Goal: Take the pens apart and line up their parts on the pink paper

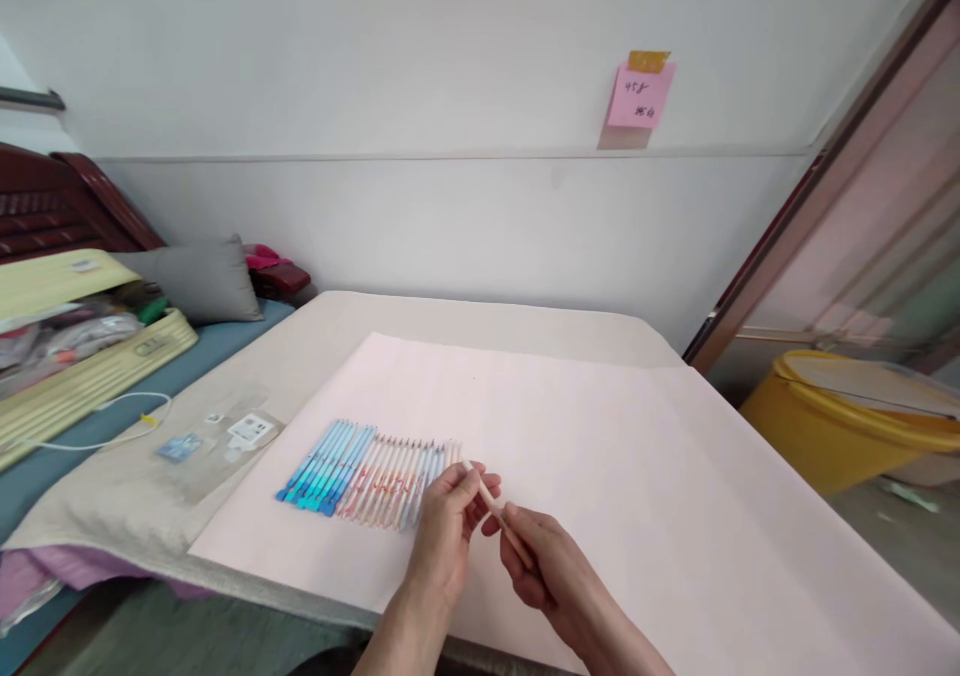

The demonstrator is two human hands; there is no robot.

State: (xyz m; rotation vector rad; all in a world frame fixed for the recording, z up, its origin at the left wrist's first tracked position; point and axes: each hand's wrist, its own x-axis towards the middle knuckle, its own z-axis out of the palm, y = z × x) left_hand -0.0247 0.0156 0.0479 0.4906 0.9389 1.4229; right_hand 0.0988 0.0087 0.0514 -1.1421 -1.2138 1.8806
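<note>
Both my hands grip one slim pale pen (487, 497) above the pink sheet. My left hand (450, 511) is closed around its upper end, pinching it between thumb and fingers. My right hand (541, 554) is closed on its lower end, which shows a peach tint. Left of my hands lies a neat row of pens, side by side: bright blue pens (328, 464), then whitish pens with red and orange patterns (382, 478), then pale blue pens (426, 471). A few cream pens (454, 450) at the row's right end are partly hidden behind my left hand.
The pink sheet (600, 436) covers much of the cloth-covered table (480, 314). A clear plastic bag (225, 446) with labels lies at left. Beyond are a yellow box (142, 351) and a grey pillow (202, 281). A yellow bin (810, 436) stands right; a pink note (640, 96) hangs on the wall.
</note>
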